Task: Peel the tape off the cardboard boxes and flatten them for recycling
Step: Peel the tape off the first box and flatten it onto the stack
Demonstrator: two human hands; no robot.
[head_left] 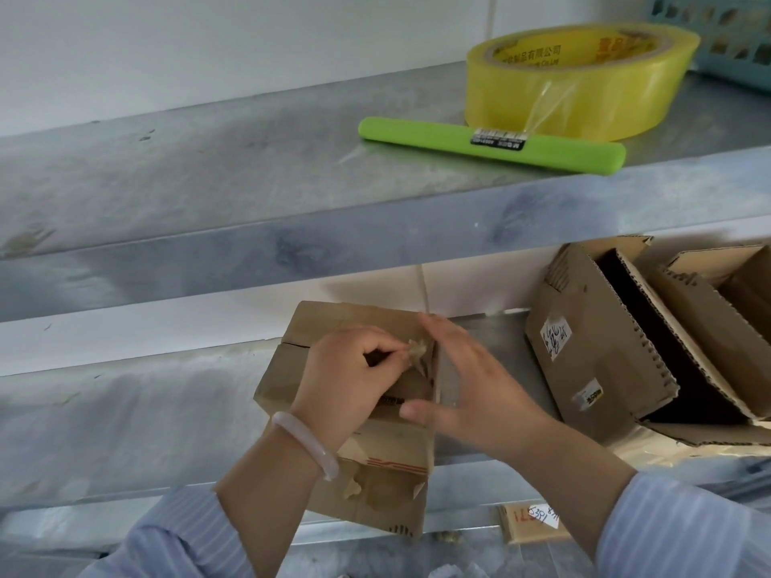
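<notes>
Lower shelf [125, 410], middle: small cardboard box [388, 452] lying there, its near end past the shelf edge. Red stripe print on its near face; torn paper patches below that.

Left hand [350, 377], with a pale bangle [308, 440] on the wrist, is on top of the box. Thumb and forefinger pinch a crumpled scrap of tape [417, 350] at the box's right edge.

Right hand [467, 381]: fingers straight and together, laid flat against the right side of the box, gripping nothing.

Right of it, two opened boxes [592, 360] lean on the same shelf. The nearer has a white sticker with handwriting, illegible, and a small yellow-and-black label too blurred to read.

Upper shelf [208, 181]: yellow roll of tape [580, 81], core printed with Chinese characters ending 制品有限公司. Just in front of it a green stick-shaped tool [492, 146] with a barcode sticker, print too small to read. Blue basket [717, 31] at the far right.

Below the lower shelf: a slip [538, 517] with handwritten "5391" over red digits.
</notes>
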